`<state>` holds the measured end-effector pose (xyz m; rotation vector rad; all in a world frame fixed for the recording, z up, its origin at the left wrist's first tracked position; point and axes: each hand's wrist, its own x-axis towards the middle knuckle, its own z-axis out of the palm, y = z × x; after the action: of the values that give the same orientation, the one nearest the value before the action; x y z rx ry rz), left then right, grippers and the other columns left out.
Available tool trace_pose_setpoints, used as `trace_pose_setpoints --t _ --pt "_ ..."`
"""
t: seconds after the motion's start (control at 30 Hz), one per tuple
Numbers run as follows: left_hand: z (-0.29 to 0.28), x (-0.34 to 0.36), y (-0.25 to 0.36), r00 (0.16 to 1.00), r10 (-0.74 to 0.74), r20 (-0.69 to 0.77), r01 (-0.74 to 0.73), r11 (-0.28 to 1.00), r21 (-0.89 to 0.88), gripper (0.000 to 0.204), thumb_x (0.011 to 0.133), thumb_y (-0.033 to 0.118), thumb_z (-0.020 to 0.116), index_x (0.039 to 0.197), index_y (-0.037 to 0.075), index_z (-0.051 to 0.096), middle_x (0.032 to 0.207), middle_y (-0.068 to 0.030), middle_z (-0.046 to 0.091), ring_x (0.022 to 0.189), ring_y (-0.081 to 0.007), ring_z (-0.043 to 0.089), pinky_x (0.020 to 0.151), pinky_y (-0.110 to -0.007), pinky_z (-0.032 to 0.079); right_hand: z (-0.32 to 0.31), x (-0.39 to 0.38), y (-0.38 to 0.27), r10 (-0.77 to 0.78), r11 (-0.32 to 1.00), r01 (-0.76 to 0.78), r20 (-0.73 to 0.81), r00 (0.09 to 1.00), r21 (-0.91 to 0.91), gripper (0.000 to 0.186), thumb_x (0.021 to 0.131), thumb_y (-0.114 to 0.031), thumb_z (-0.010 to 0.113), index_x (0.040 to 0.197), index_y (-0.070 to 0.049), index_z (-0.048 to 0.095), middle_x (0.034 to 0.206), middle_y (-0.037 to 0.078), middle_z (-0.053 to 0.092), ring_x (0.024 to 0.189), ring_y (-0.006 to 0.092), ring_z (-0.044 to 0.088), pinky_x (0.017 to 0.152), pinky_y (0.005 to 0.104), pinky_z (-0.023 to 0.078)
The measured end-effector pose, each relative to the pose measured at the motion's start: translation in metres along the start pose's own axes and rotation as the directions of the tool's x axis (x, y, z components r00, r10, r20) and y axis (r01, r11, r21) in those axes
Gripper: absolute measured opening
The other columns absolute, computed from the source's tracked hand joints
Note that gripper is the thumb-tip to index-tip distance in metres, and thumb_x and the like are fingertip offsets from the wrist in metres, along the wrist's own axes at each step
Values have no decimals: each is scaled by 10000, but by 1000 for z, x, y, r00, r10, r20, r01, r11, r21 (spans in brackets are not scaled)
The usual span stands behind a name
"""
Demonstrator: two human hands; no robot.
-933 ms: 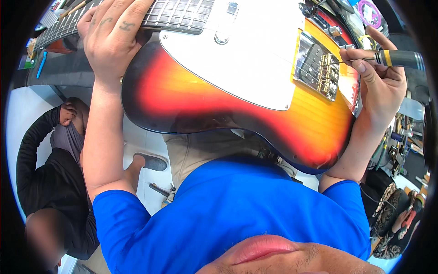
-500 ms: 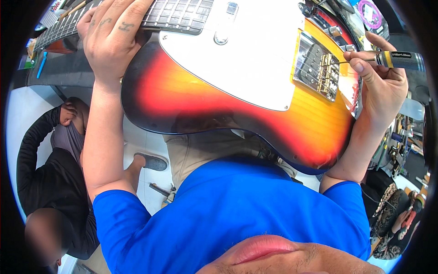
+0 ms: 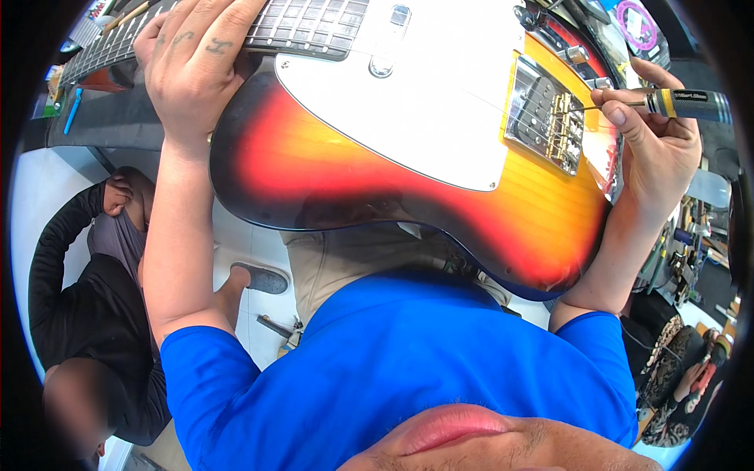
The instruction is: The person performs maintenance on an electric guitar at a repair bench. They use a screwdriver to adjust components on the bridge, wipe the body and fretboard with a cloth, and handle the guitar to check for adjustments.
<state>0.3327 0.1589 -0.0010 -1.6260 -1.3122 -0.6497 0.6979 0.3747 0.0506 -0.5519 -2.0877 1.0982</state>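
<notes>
A sunburst electric guitar lies face up in front of me, its body in red, orange and black with a white pickguard. My left hand is closed over the neck near the body, its fingers across the strings; the fingertips are cut off by the upper edge. Between the thumb and fingers of my right hand is a slim screwdriver with a grey and yellow handle. The screwdriver's thin shaft points left, its end at the saddles of the metal bridge. Whether the tip is seated, I cannot tell.
A dark bench surface with a blue pen-like tool lies under the neck. Seated at the lower left is a person in black. Tools and small parts crowd the right. Another person's patterned clothing shows at the lower right.
</notes>
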Motion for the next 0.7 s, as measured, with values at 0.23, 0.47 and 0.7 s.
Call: trace_pose_setpoints --t 0.23,0.47,0.7 --pt "-1 3 4 1000 -13 22 13 1000 2 369 803 219 813 1091 -8 767 1124 -177 778 1046 -301 744 909 -396 474 -2 -1 1 18 1000 -18 10 1000 15 521 869 66 805 1338 116 584 985 217 792 977 270 783 942 370 610" --pt "44 -29 2 986 -154 -66 147 985 -94 365 804 212 811 1096 -3 765 1128 -173 778 1048 -301 745 913 -405 475 -3 -1 0 -154 988 153 67 986 27 525 873 81 792 1351 118 579 998 238 781 961 302 782 939 402 618" --pt "-7 -14 -10 972 -72 222 73 997 6 408 892 185 744 1291 98 761 1305 -40 764 1198 -197 708 1043 -339 448 -5 1 11 -147 966 140 15 989 219 401 890 95 764 1266 94 623 1008 244 770 907 314 783 890 426 641"
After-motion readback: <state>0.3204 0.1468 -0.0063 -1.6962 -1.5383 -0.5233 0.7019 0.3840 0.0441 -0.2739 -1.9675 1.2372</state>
